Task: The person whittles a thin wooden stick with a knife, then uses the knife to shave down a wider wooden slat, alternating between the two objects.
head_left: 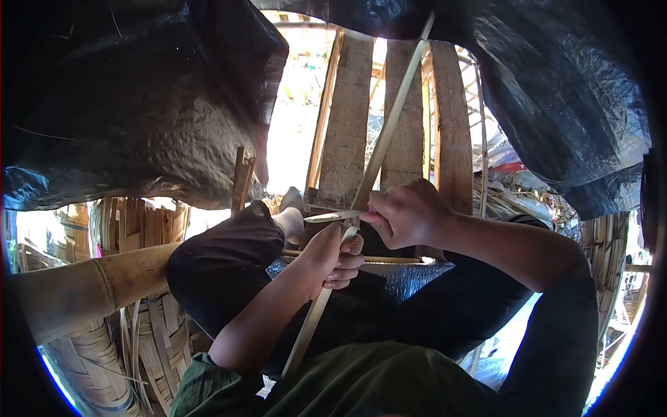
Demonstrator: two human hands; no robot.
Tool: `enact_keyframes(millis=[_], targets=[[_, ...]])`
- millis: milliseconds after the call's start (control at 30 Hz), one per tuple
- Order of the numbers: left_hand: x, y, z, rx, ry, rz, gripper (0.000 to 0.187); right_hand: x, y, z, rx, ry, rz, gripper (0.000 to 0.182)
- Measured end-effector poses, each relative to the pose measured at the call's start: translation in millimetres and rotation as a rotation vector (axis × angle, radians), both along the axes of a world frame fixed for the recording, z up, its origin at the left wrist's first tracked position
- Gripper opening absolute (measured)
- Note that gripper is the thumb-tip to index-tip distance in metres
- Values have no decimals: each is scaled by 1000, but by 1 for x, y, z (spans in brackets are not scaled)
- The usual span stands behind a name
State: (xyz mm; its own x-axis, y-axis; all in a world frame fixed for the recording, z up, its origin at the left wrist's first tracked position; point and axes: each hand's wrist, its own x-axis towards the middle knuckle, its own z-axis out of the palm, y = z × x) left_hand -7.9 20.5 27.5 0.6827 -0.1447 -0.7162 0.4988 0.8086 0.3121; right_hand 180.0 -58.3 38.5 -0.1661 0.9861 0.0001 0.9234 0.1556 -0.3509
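Olive-green shirt, dark trousers (the left leg rolled up), bare forearms.

- I see a dark woven mat (410, 278) between my knees; it is the only ground showing, and its surface glints a little in the light.
- A thin bamboo stick (389, 260) lies flat across that mat, running left to right just behind my hands.
- My bare foot (290, 212) rests at the far edge of the mat, toes pointing away.
- A thick bamboo pole (90, 288) lies on its side at my left, sloping up towards my left knee.
- Woven bamboo baskets (149, 333) sit low on the left under that pole; where they meet the ground I cannot tell.
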Motion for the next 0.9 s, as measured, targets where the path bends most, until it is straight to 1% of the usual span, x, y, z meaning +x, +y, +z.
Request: enact_keyframes(millis=[67, 133, 267, 333, 367, 433, 533, 567, 600, 667, 700, 733, 800, 833, 867, 900], targets=[[-2, -1, -2, 12, 11, -2, 27, 2, 1, -1, 51, -6, 37, 35], [0, -1, -6, 27, -1, 2, 29, 7, 6, -1, -14, -56, 25, 34], [1, 0, -6, 60, -9, -4, 33, 11, 9, -4, 38, -33, 47, 35], [-1, -1, -4, 58, -32, -8, 36, 9, 6, -2, 59, -12, 34, 29], [0, 1, -3, 63, -38, -6, 36, 4, 4, 0, 64, -17, 36, 29], [-1, 1, -1, 96, 31, -38, 36, -14, -6, 3, 18, -123, -74, 30], [-1, -3, 4, 72, 14, -31, 35, -14, -8, 15, -10, -64, -12, 33], [0, -4, 3, 69, 15, -35, 35, -4, -4, 2, 55, -53, -30, 42], [0, -6, 1, 49, 12, -21, 34, 2, -2, 0, 50, -53, -34, 42], [0, -9, -1, 31, 5, -9, 33, 8, 1, 5, 53, -146, -263, 43], [1, -9, -3, 34, -3, -22, 33, 0, -7, -2, 21, -99, -157, 42], [0, -9, -4, 35, -7, -31, 32, -2, -8, 1, 23, -97, -153, 42], [0, -10, -4, 56, -1, -19, 32, -5, -11, 6, -100, -30, -9, 41], [0, -11, -5, 71, -5, -9, 32, 1, -7, 5, 3, 16, -25, 40], [0, -10, -5, 72, -4, -13, 32, 0, -9, 2, 3, 16, -29, 40], [1, -7, -6, 73, 2, -13, 32, -1, -8, 0, 36, 25, -44, 35]])
